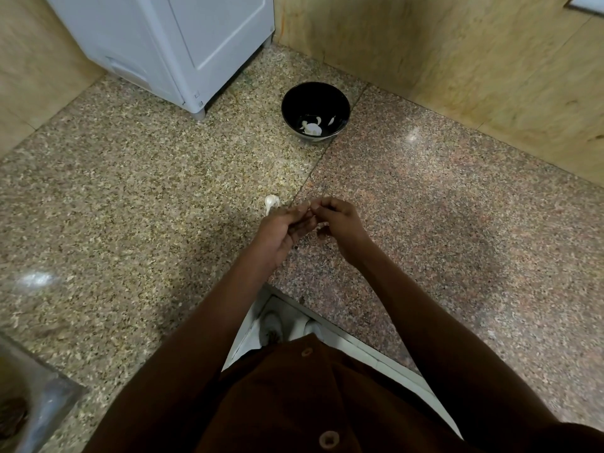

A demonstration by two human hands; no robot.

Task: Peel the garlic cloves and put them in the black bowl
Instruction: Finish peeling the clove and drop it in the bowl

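Observation:
My left hand (284,228) and my right hand (340,220) meet over the granite counter, fingertips together, pinching a small garlic clove (310,206) that is mostly hidden between them. A white garlic piece with a stem (271,202) lies on the counter just left of my left hand. The black bowl (291,103) stands farther back, near the wall, with a few peeled white cloves (312,127) on its bottom.
A white appliance (183,44) stands at the back left on the counter (130,191). Tiled walls close the back and right. A steel sink edge (36,397) shows at the lower left. The counter's front edge (343,325) runs just below my arms.

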